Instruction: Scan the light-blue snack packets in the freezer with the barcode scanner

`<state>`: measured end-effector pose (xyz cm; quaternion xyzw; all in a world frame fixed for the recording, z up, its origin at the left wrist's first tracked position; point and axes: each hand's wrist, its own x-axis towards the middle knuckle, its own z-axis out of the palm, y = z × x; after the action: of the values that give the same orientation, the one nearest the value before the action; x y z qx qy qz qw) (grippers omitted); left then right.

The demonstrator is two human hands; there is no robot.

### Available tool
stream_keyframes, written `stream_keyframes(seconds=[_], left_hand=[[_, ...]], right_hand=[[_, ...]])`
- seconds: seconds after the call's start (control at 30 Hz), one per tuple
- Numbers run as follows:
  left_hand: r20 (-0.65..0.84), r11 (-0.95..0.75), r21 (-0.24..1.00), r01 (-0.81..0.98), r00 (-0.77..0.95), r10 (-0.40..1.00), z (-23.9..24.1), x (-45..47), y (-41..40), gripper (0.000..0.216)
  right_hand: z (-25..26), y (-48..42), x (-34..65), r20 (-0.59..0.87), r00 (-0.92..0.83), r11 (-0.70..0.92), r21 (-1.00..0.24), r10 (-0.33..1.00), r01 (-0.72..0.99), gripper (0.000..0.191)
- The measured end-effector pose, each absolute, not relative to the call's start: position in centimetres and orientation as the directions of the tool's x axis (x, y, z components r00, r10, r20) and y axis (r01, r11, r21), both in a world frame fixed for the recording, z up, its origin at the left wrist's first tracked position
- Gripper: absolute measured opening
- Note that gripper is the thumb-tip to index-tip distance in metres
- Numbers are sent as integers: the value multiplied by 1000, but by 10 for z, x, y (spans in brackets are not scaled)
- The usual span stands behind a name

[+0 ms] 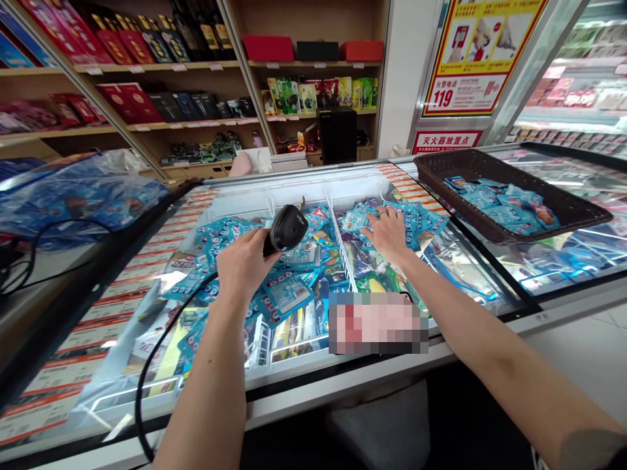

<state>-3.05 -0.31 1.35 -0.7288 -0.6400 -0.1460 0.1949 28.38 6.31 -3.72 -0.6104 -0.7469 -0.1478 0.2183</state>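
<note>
My left hand (246,267) is wrapped round the handle of a black barcode scanner (289,227), whose cable (161,339) loops down to the front edge. Beneath the scanner, blue snack packets (287,295) are strewn over the glass top (147,307) of a chest freezer; one near the scanner shows a printed barcode. To the right, my right hand (389,234) rests palm down on more blue packets (416,219), fingers apart and touching them. No packet is visibly gripped there. A flat object (377,323), blurred out, lies at the front edge between my arms.
A brown wicker basket (514,228) with blue packets stands on the freezer at right. A clear plastic bag (83,196) of blue packets lies at left, beside black cables. Price labels (63,352) line the glass. Stocked shelves (186,124) and a red-and-yellow sign (477,59) are behind.
</note>
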Motion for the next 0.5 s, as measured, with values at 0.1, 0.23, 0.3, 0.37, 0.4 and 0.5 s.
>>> stream_keyframes(seconds=[0.1,0.23,0.3,0.37,0.4,0.5], left_hand=[[475,-75,-75,994,102,874,7,-41,-6,38],[479,-67,-56,996,86,874,1,-48,-6,40],[468,-80,-63,995,101,878,2,-49,-6,38],[449,-91,-71,993,114,886,3,-49,-6,38],[442,-94,-72,993,116,889,3,-49,-7,38],[443,-85,-55,995,100,891,3,-49,-7,40]], right_hand=[[-38,64,283,513,-134,183,-47,848,982,44],[-38,61,283,521,-129,190,-66,844,980,45],[-38,59,282,526,-140,213,-82,839,974,46],[-38,56,281,531,-171,260,-97,830,961,46],[-37,55,279,532,-194,293,-107,824,950,45],[-37,52,270,511,-278,410,-165,813,897,40]])
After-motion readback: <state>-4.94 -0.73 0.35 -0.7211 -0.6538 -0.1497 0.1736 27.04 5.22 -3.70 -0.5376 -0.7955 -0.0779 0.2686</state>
